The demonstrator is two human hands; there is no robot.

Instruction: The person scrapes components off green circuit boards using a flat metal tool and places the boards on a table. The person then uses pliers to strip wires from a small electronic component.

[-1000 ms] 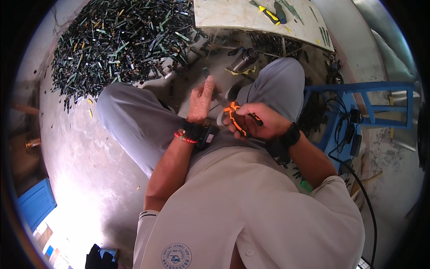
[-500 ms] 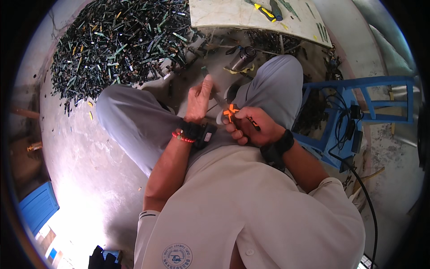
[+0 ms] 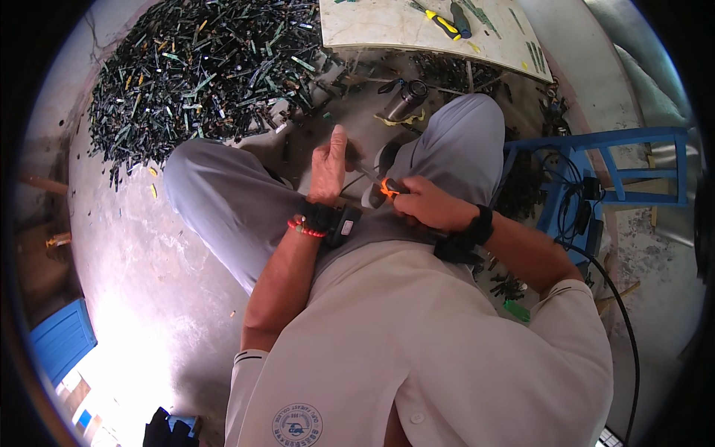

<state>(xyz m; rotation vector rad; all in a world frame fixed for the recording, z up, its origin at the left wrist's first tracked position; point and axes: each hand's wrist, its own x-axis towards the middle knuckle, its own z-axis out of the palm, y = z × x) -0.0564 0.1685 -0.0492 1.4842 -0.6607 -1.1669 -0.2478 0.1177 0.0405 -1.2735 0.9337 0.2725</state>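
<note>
My left hand (image 3: 326,173) is closed, thumb pointing away from me, around a slim dark strip that its fingers mostly hide. A small greenish end (image 3: 328,117) shows just past the thumb tip. To its right, my right hand (image 3: 436,206) grips an orange-and-black handled tool (image 3: 389,188). A thin metal shaft runs from the handle toward the left hand, like that of a screwdriver. Its tip is hidden near the left fingers. Both hands are over my lap, between my bent knees.
A large heap of dark and green strips (image 3: 201,74) lies at the far left. A pale board (image 3: 395,26) carries two hand tools (image 3: 453,24) and several strips. A dark bottle (image 3: 408,98) lies beyond my hands. A blue stool (image 3: 596,140) with black cables stands on the right.
My right hand has turned over, knuckles now up, and its forearm has swung outward; less of the orange handle shows. My left hand has shifted only slightly.
</note>
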